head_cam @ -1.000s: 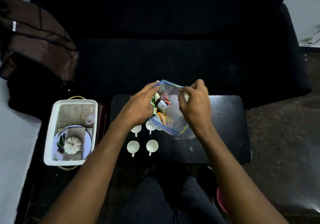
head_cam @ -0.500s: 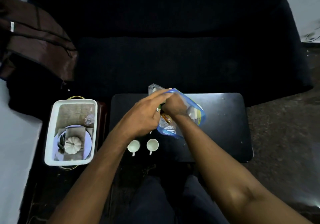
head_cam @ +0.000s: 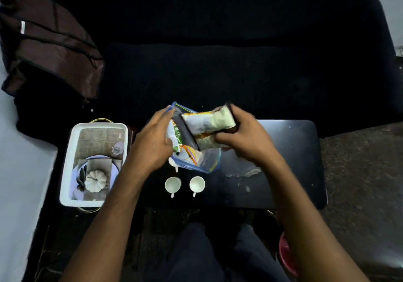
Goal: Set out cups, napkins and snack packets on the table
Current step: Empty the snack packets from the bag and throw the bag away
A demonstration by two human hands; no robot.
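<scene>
Snack packet drawn from bag — bare table lies to the right.

Nearest, two cups (head_cam: 185, 184) are set out. Above, the zip bag (head_cam: 197, 161) is gripped at its mouth by the left hand (head_cam: 152, 142); the snack packet (head_cam: 210, 123) — long axis roughly left-right — is clasped in the right hand (head_cam: 244, 139), over the table (head_cam: 290, 161).

The snack packets (head_cam: 209, 127) in the right hand (head_cam: 244, 142) are motion-blurred; a third cup (head_cam: 172, 162) hides behind the zip bag (head_cam: 209, 164).
</scene>
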